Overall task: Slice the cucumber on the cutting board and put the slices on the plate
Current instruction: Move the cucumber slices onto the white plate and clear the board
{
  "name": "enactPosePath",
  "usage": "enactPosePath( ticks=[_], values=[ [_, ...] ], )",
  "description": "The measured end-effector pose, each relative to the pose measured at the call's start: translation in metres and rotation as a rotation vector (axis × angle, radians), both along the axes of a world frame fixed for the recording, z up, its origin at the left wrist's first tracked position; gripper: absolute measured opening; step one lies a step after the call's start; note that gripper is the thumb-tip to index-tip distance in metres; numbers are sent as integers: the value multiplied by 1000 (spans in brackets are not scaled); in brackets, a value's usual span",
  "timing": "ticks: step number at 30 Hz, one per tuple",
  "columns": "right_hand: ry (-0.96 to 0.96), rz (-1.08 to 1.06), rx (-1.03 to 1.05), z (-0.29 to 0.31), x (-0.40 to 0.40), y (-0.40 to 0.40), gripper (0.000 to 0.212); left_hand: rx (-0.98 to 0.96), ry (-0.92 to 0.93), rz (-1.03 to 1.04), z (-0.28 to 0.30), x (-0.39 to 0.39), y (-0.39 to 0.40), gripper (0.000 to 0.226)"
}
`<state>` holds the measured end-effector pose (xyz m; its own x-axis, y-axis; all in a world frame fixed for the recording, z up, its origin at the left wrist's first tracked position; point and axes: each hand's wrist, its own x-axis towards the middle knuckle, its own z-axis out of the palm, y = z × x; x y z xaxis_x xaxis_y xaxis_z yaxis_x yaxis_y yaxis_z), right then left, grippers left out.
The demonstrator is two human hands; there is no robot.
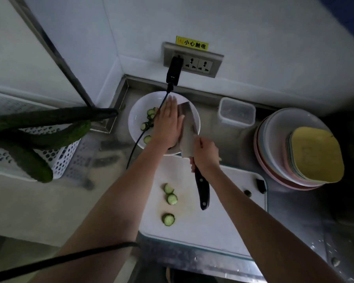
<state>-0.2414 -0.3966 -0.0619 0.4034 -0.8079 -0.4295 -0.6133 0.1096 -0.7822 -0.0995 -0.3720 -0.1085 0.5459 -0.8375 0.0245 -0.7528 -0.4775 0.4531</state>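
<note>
Cutting board [213, 221], lower centre, is carrying three slices [168, 219]; plate [135, 117], mid-frame, is receiving others; right hand [205, 155] is gripping the knife [189, 127]; left hand [168, 123], fingers straight, is sweeping its blade; slices likely light, wet, slippery, best scooped.

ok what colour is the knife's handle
Black, seen in the head view: the knife handle, held by the right hand.

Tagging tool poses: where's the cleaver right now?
In the head view, the steel cleaver with black handle is centre frame, blade over the white round plate, gripped by the right hand with the flat left hand against its blade.
</note>
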Motion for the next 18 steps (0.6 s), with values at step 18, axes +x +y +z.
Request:
enactPosePath(
  ticks=[18],
  values=[
    [161,168,-26,-19,-128,66,30,-100,13,-229,-17,-141,206,86]
  ],
)
